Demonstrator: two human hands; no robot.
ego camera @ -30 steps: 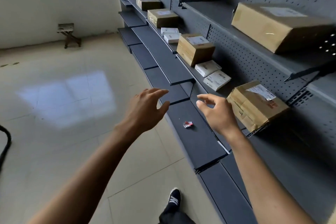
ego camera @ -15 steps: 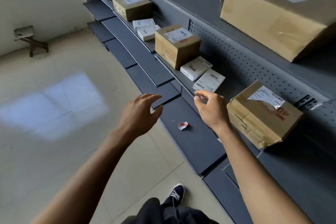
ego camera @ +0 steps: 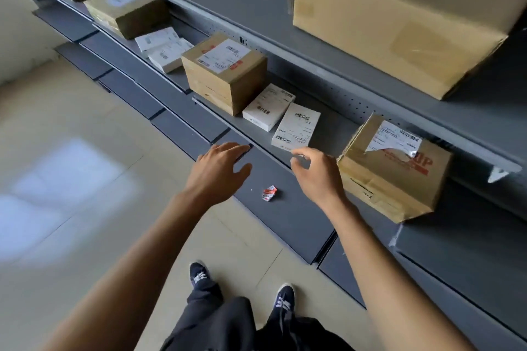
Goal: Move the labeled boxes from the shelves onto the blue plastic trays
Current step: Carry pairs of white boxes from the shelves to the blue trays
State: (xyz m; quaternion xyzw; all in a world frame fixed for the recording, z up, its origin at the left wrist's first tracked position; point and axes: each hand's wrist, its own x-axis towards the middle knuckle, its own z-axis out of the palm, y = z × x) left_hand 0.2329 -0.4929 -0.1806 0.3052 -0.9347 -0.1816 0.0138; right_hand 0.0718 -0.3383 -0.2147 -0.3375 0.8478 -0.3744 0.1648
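1. Far left, middle shelf (ego camera: 328, 122): two brown cartons and a pair of flat white labelled packets lie in a row, well apart from both hands.
2. Left hand (ego camera: 219, 174): grip open — fingers extended and loosely spread, holding nothing, hovering over the dark lower shelf (ego camera: 285, 216).
3. Square brown box (ego camera: 225, 71): stands upright on the middle shelf, label on top, up and slightly right of the left hand.
4. Two white labelled boxes: the rear white box (ego camera: 268, 107) is just beside the brown box; the front white box (ego camera: 296, 127) lies next to it, its long axis running from the shelf's front edge toward the back panel.
5. Right hand (ego camera: 316, 174): grip part-curled, thumb and forefinger apart, holding nothing. Its fingertips sit just below the front white box's near end — judged the nearer hand, with a short reach up and away.
6. A crumpled red-and-white scrap (ego camera: 269, 193) lies on the lower shelf between the hands.
7. Torn-label carton (ego camera: 393, 171): just right of the right hand, overhanging the shelf edge.
8. Blue trays: not in view.
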